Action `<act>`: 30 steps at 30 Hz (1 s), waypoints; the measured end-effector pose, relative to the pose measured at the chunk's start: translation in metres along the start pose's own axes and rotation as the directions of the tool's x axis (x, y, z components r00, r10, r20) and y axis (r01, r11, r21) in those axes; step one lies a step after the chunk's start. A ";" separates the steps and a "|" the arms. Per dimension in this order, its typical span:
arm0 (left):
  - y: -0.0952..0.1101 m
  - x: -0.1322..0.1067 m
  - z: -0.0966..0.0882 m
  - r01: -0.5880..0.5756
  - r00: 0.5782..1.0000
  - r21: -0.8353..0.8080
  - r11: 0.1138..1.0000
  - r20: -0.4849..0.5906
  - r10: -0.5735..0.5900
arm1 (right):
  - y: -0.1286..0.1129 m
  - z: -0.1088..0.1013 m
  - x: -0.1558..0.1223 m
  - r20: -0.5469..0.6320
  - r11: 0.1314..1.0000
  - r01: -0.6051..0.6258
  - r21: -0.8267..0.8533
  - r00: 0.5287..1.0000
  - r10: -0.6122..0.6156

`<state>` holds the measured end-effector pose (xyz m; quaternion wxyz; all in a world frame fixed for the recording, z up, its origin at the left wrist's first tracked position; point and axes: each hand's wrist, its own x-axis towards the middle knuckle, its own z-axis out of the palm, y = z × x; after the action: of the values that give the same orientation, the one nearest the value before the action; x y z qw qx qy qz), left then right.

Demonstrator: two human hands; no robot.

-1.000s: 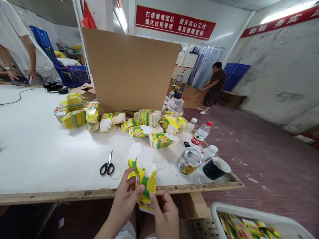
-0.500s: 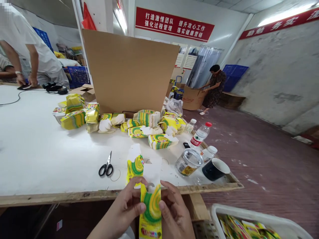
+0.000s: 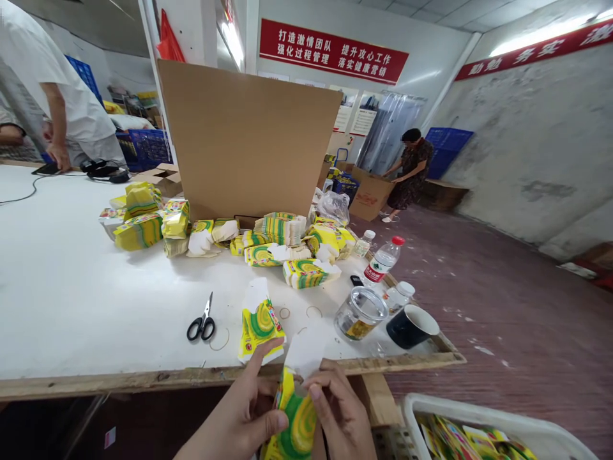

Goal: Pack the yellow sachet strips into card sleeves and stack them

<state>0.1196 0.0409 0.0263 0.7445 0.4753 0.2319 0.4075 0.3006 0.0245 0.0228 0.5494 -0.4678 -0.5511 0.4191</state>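
Between my two hands, in front of the table edge, is a yellow and green printed carton (image 3: 299, 421) with a white flap standing up at its top. My left hand (image 3: 253, 409) grips its left side, thumb on the front face. The fingers of my right hand (image 3: 338, 409) pinch the upper right edge by the flap. Just beyond, a second carton of the same print (image 3: 261, 322) lies on the table near its edge. Black-handled scissors (image 3: 202, 324) rest to the left of it, and thin rubber bands (image 3: 314, 312) lie close by.
Bundles of flat cartons (image 3: 282, 229) line the table before a large cardboard sheet (image 3: 249, 140). At right stand a clear jar (image 3: 360, 314), a dark mug (image 3: 412, 327) and a red-capped bottle (image 3: 384, 260). A white bin (image 3: 498, 415) of cartons is below right. Two people work farther off.
The carton in my hands has tilted, its top leaning right. My right fingers have moved up to the flap. A co-worker's arm at the far left has shifted.
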 end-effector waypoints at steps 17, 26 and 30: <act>-0.010 0.003 -0.011 -0.037 0.999 0.410 0.911 -0.017 0.049 | 0.017 -0.003 0.002 -0.068 0.969 -0.174 -0.174 0.984 0.165; -0.007 0.003 -0.007 -0.008 0.998 0.457 0.889 -0.046 0.032 | 0.025 0.000 0.000 -0.109 0.920 -0.141 -0.365 0.988 0.108; -0.008 0.006 -0.007 0.007 0.998 0.425 0.905 -0.063 0.021 | 0.025 0.009 0.000 -0.214 0.916 -0.134 -0.379 0.975 0.054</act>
<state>0.1211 0.0473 0.0163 0.6137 0.6129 0.3379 0.3655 0.2933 0.0302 -0.0016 0.4766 -0.6335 -0.5425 0.2778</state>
